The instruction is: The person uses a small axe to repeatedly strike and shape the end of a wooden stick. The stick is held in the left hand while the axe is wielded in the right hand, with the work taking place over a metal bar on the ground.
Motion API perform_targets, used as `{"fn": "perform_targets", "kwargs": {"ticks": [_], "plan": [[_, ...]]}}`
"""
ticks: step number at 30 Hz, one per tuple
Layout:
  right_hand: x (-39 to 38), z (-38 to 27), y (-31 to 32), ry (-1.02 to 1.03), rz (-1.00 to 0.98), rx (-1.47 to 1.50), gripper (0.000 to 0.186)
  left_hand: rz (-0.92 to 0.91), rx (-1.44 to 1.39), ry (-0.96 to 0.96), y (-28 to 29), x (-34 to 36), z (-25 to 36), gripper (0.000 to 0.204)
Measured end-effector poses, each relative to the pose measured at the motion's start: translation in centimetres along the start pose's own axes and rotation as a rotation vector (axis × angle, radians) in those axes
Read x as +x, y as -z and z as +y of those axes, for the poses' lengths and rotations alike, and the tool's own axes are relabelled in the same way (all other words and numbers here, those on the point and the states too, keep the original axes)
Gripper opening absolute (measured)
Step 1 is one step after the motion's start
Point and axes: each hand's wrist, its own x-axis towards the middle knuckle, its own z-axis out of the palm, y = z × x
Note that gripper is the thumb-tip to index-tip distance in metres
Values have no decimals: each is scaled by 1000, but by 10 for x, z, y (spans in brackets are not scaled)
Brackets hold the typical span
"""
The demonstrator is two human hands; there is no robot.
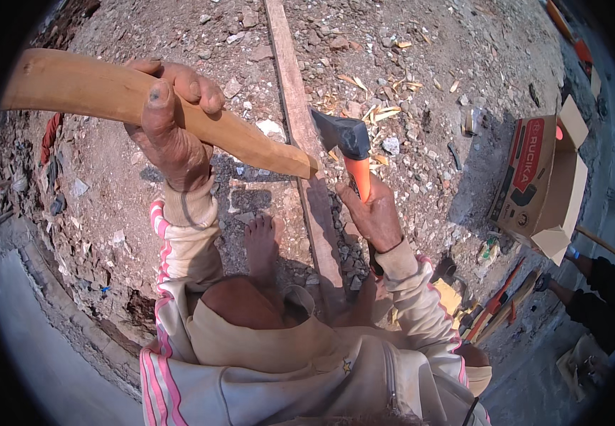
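My left hand [176,124] is wrapped round a thick, curved piece of wood [250,145], thumb on top. Its narrow end rests on or just above a long wooden plank [294,92] lying on the ground, while the thick end reaches out to the far left. In my right hand [375,213] is a hatchet [353,138] with a dark head and an orange handle, gripped close under the head. The blade points left over the plank, a short gap from the wood's tip. My palm hides the lower handle.
Wood chips [382,113] lie scattered over stony ground. An open cardboard box [535,177] stands to the right. Several long-handled tools [495,305] lie at the lower right, near another person's dark sleeve [609,284]. My bare foot [261,245] is left of the plank.
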Motion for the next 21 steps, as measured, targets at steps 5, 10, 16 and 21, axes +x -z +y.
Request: {"fn": "perform_targets", "kwargs": {"ticks": [5,10,16,21], "plan": [[-32,-20,39,369,127,210,28,66,90,17,-44,-23,-6,43],[-52,28,9,131,41,-198,21,42,52,44,-58,20,54,44],[-64,-127,22,303,102,262,24,137,139,-44,-38,36,107,39],[-73,-14,-26,144,9,-126,24,110,145,-15,-32,12,91,38]]}}
